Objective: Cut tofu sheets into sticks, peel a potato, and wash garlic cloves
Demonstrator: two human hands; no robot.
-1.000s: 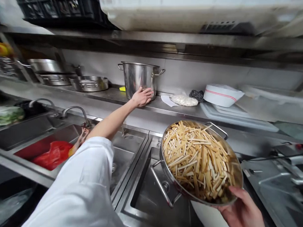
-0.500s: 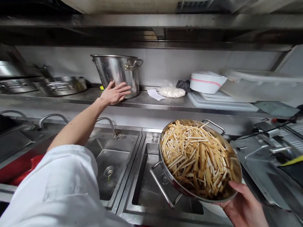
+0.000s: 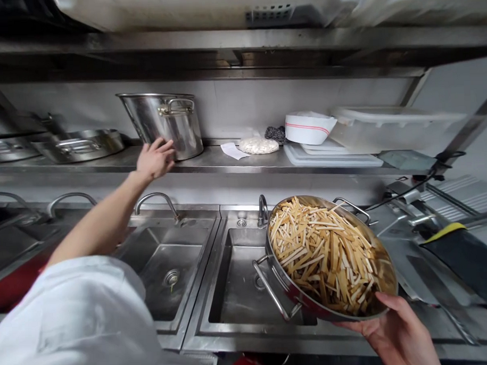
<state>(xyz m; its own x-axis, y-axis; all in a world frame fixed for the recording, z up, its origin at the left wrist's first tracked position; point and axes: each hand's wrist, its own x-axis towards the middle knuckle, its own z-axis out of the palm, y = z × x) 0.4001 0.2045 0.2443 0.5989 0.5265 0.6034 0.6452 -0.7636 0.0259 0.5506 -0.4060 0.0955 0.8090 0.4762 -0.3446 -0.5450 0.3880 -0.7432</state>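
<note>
My right hand [image 3: 392,326] grips the rim of a round metal pan [image 3: 384,263], thumb inside and fingers underneath. The pan is filled with brownish-yellow strips with pale insides [image 3: 321,254] that look like cut tofu. It is tilted towards me above the right sink [image 3: 235,284], and one loop handle points to the front left. Up at the shelf, my left hand [image 3: 157,158] is by the lower front of a tall stainless steel stockpot [image 3: 181,131], its fingers slightly bent and apart. Whether the fingertips touch the pot I cannot tell.
On the shelf [image 3: 211,163] are shallow pans [image 3: 80,145] at left, a bag of white pieces [image 3: 258,145], a white paper hat [image 3: 309,128] and a clear plastic tub [image 3: 397,129]. A tap [image 3: 262,211] rises behind the right sink. Utensils lie at right.
The stockpot has turned, its handle now facing more to the front, and shifted slightly left. My left hand has drawn down from its side, fingers more bent. The pan stays in my right hand.
</note>
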